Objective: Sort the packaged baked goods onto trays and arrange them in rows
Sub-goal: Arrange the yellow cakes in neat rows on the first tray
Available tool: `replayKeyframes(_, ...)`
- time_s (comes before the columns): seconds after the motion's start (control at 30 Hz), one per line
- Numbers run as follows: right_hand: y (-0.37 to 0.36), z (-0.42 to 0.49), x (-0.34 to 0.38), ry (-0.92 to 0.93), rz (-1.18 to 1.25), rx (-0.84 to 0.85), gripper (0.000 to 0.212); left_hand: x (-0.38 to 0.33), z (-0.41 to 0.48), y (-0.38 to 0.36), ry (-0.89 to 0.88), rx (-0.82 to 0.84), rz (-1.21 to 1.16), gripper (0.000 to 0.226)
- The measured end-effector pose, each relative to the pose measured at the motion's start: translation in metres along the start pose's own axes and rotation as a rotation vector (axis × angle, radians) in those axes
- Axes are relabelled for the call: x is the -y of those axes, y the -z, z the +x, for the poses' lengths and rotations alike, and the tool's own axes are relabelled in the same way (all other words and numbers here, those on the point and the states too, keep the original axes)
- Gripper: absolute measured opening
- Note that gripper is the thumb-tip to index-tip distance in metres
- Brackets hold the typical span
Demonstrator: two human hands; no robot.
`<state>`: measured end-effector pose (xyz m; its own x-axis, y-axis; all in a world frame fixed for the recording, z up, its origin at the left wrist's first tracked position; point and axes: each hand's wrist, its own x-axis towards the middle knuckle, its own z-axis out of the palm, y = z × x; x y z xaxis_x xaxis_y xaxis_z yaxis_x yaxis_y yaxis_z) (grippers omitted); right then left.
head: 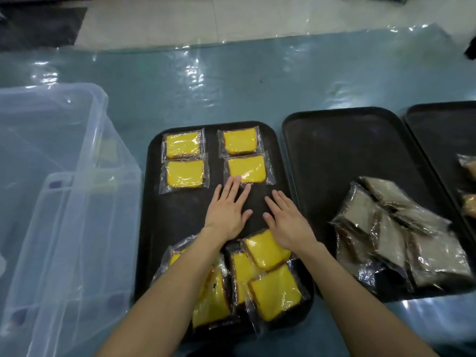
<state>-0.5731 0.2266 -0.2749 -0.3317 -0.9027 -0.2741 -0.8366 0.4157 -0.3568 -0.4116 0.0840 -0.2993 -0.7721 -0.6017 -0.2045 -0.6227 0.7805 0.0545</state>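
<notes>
A black tray (152, 202) in front of me carries several wrapped yellow cake slices. At its far end they lie in two neat columns (184, 161), the front right one being a yellow slice (246, 168). Near my body a loose heap of yellow slices (268, 276) overlaps. My left hand (228, 210) lies flat over the bare tray middle, its fingertips touching the wrapper edge of that front right slice. My right hand (286, 219) lies flat beside it with straight fingers, holding nothing. A second black tray (322, 140) to the right holds a pile of pale wrapped slices (394, 228).
A clear plastic bin (59, 155) with a clear lid (77, 240) leaning against it stands at the left. A third black tray (443, 130) with a few brownish packets (468, 168) sits at the far right edge. Shiny plastic sheeting (231, 81) covers the green table.
</notes>
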Motion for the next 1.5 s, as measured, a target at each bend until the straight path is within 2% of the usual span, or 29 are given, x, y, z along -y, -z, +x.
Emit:
replayKeyframes(0.2,0.009,0.001,0.0,0.02,0.05,0.076,0.057,0.0,0.009,-0.001,0.05,0.03,-0.071,0.078)
replayKeyframes(0.3,0.025,0.0,-0.002,0.003,0.171,0.15,0.051,-0.001,0.011,0.006,0.042,0.064,-0.104,0.076)
replayKeyframes(0.37,0.039,-0.003,-0.005,-0.002,0.237,0.243,0.055,-0.002,0.005,0.014,0.037,0.029,-0.176,0.069)
replayKeyframes(0.43,0.048,-0.01,-0.009,0.033,0.191,0.378,0.061,0.0,-0.008,0.021,0.09,-0.086,-0.28,0.055)
replayKeyframes(0.5,0.048,-0.016,-0.011,0.056,0.149,0.461,0.055,0.006,-0.025,0.026,0.159,-0.145,-0.379,0.037)
replayKeyframes(0.6,0.045,-0.021,-0.01,0.039,0.174,0.41,0.031,0.022,-0.057,0.024,0.184,-0.07,-0.409,0.024)
replayKeyframes(0.77,0.052,-0.023,-0.003,-0.025,0.2,0.344,0.031,0.04,-0.102,0.012,0.255,0.083,-0.464,0.025)
replayKeyframes(0.9,0.069,-0.012,0.004,-0.03,0.452,0.324,0.025,0.038,-0.114,0.007,0.262,0.099,-0.518,0.023)
replayKeyframes(0.97,0.076,0.002,0.01,-0.022,0.435,0.227,0.041,0.037,-0.113,0.01,0.305,0.007,-0.544,0.021)
replayKeyframes(1.07,0.076,0.01,0.013,-0.066,0.297,-0.024,0.066,0.029,-0.105,0.019,0.386,-0.125,-0.679,0.022)
replayKeyframes(1.13,0.063,-0.001,0.009,-0.063,0.259,-0.081,0.077,0.019,-0.096,0.024,0.392,-0.11,-0.776,0.04)
replayKeyframes(1.23,0.03,-0.026,0.003,0.013,0.118,-0.059,0.095,0.009,-0.08,0.024,0.29,-0.068,-0.73,0.071)
replayKeyframes(1.3,0.01,-0.032,-0.001,0.082,0.068,-0.038,0.095,0.005,-0.073,0.022,0.213,-0.015,-0.673,0.079)
replayKeyframes(1.37,0.0,-0.032,-0.005,0.119,0.042,-0.038,0.084,0.001,-0.069,0.02,0.174,0.023,-0.622,0.075)
replayKeyframes(1.5,-0.002,-0.021,-0.01,0.117,0.004,-0.076,0.074,0.0,-0.064,0.013,0.198,-0.038,-0.647,0.07)
